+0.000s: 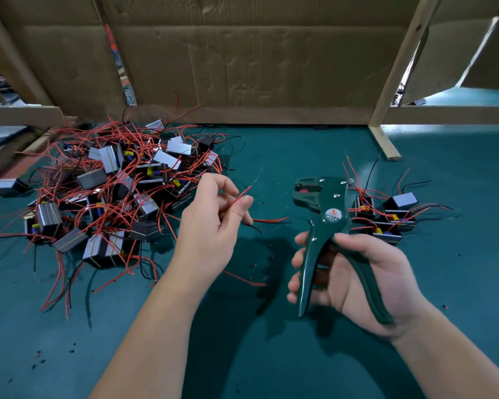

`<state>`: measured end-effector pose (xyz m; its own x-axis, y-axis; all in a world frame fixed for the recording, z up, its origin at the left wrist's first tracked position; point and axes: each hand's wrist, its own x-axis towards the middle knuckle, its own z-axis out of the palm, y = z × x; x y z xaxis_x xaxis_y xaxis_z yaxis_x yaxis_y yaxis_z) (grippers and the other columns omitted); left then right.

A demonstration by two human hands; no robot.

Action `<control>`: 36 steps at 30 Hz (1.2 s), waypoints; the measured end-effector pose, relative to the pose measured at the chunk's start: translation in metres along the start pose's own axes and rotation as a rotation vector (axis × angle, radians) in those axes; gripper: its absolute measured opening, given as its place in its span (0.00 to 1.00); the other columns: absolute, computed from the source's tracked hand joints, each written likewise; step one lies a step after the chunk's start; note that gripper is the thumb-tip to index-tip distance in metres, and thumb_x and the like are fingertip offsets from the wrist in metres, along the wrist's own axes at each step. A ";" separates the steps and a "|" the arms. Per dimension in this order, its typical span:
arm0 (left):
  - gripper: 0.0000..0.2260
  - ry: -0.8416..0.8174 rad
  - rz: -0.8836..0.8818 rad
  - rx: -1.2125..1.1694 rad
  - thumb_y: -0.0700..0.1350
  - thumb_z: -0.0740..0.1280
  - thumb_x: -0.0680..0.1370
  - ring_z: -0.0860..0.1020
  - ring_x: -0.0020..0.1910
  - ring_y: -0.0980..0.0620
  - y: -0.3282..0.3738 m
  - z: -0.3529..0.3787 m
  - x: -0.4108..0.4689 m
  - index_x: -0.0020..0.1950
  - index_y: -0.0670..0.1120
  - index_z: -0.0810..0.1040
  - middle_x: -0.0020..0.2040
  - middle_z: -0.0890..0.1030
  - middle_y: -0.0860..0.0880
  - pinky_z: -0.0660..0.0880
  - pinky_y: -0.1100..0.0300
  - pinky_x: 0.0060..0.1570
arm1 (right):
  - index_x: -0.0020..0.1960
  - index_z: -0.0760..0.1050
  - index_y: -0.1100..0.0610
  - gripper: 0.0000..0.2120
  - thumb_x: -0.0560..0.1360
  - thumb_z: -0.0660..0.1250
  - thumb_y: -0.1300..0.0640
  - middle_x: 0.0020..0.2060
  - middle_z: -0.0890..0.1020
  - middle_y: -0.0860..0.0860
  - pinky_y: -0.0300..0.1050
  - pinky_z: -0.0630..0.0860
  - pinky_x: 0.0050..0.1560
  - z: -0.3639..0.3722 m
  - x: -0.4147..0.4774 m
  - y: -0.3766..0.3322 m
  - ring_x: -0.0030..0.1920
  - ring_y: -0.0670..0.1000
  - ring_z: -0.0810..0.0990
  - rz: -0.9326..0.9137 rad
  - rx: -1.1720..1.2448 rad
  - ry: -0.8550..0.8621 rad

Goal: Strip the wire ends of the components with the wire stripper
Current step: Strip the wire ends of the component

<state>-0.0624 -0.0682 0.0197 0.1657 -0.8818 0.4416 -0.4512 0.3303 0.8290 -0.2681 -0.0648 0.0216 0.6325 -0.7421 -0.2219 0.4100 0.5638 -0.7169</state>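
My left hand (211,223) pinches the thin, floppy red wire (240,196) near its tip, where I judge it's stiffest. My right hand (357,280) grips the wire stripper (326,220) handles just beside it.

Left grip (213,223) pinched, right grip (360,279) curled, forearms extended.

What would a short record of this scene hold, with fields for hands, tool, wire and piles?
left hand: pinches the red wire
right hand: grips the wire stripper by its handles
stripper head: apart from the wire, pointing away from the person
large pile: components, on the table's left
small pile: components, right of the stripper
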 end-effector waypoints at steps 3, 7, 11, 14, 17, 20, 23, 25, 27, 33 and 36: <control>0.07 0.004 -0.002 -0.010 0.42 0.62 0.81 0.73 0.30 0.61 -0.001 0.001 0.001 0.47 0.52 0.65 0.33 0.78 0.53 0.67 0.66 0.35 | 0.52 0.78 0.65 0.29 0.55 0.78 0.51 0.41 0.78 0.64 0.62 0.78 0.42 0.000 -0.002 0.001 0.38 0.65 0.80 0.143 -0.073 0.008; 0.06 0.127 -0.031 -0.101 0.43 0.60 0.81 0.72 0.32 0.56 0.000 0.003 0.001 0.47 0.53 0.65 0.34 0.74 0.52 0.70 0.60 0.35 | 0.52 0.76 0.65 0.21 0.63 0.66 0.54 0.40 0.79 0.63 0.59 0.79 0.44 0.004 -0.002 0.008 0.38 0.64 0.80 0.342 -0.161 -0.035; 0.04 0.176 -0.039 -0.162 0.45 0.59 0.82 0.69 0.30 0.57 0.001 0.002 0.002 0.50 0.54 0.66 0.34 0.72 0.49 0.67 0.63 0.31 | 0.53 0.77 0.64 0.19 0.66 0.66 0.54 0.41 0.79 0.62 0.60 0.78 0.47 0.014 -0.002 0.020 0.40 0.63 0.80 0.328 -0.112 -0.190; 0.02 0.192 -0.020 -0.137 0.49 0.59 0.81 0.70 0.33 0.53 0.003 0.003 0.001 0.50 0.55 0.66 0.37 0.74 0.40 0.67 0.60 0.34 | 0.57 0.76 0.65 0.21 0.68 0.69 0.53 0.44 0.79 0.63 0.61 0.77 0.49 0.017 -0.001 0.024 0.42 0.64 0.80 0.206 -0.007 -0.309; 0.02 0.208 -0.004 -0.142 0.50 0.59 0.79 0.70 0.34 0.43 0.009 0.004 -0.001 0.50 0.55 0.67 0.39 0.73 0.33 0.67 0.56 0.34 | 0.58 0.75 0.65 0.22 0.70 0.69 0.52 0.45 0.79 0.63 0.62 0.76 0.50 0.015 -0.002 0.021 0.43 0.64 0.80 0.157 0.042 -0.355; 0.02 0.214 0.003 -0.149 0.50 0.60 0.79 0.69 0.34 0.44 0.011 0.004 -0.001 0.49 0.54 0.67 0.40 0.74 0.33 0.68 0.53 0.34 | 0.59 0.74 0.65 0.22 0.71 0.68 0.52 0.45 0.78 0.63 0.62 0.76 0.50 0.014 -0.004 0.018 0.43 0.64 0.80 0.141 0.044 -0.379; 0.02 0.208 0.013 -0.139 0.49 0.60 0.80 0.70 0.35 0.43 0.011 0.005 -0.001 0.49 0.55 0.67 0.40 0.73 0.34 0.68 0.50 0.35 | 0.58 0.74 0.65 0.21 0.71 0.68 0.52 0.45 0.78 0.63 0.61 0.77 0.49 0.014 -0.005 0.017 0.42 0.64 0.80 0.124 0.032 -0.379; 0.03 0.209 0.022 -0.119 0.49 0.61 0.80 0.70 0.35 0.40 0.011 0.005 -0.002 0.49 0.55 0.67 0.39 0.73 0.34 0.68 0.48 0.34 | 0.57 0.75 0.64 0.21 0.71 0.69 0.52 0.44 0.79 0.62 0.61 0.78 0.49 0.014 -0.005 0.016 0.42 0.64 0.81 0.120 0.023 -0.371; 0.03 0.209 0.034 -0.100 0.49 0.61 0.80 0.69 0.34 0.39 0.011 0.005 -0.001 0.48 0.56 0.67 0.38 0.72 0.34 0.68 0.46 0.33 | 0.56 0.76 0.64 0.20 0.70 0.70 0.52 0.43 0.79 0.62 0.60 0.78 0.47 0.012 -0.005 0.016 0.40 0.63 0.81 0.121 0.003 -0.352; 0.03 0.188 0.059 -0.035 0.49 0.61 0.80 0.68 0.31 0.45 0.006 0.006 -0.001 0.48 0.56 0.67 0.34 0.71 0.42 0.67 0.51 0.31 | 0.44 0.76 0.61 0.17 0.63 0.75 0.50 0.32 0.76 0.60 0.53 0.78 0.33 0.018 -0.005 0.019 0.27 0.59 0.78 0.104 -0.091 -0.119; 0.02 0.150 0.023 -0.027 0.48 0.57 0.80 0.72 0.33 0.55 0.000 0.010 -0.001 0.49 0.56 0.67 0.35 0.73 0.52 0.71 0.60 0.37 | 0.37 0.72 0.61 0.11 0.64 0.71 0.54 0.26 0.71 0.58 0.45 0.73 0.25 0.021 -0.003 0.020 0.19 0.54 0.70 0.016 -0.145 0.036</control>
<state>-0.0719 -0.0710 0.0162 0.2854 -0.8147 0.5048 -0.4333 0.3601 0.8262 -0.2482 -0.0434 0.0212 0.6131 -0.7476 -0.2553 0.2995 0.5191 -0.8006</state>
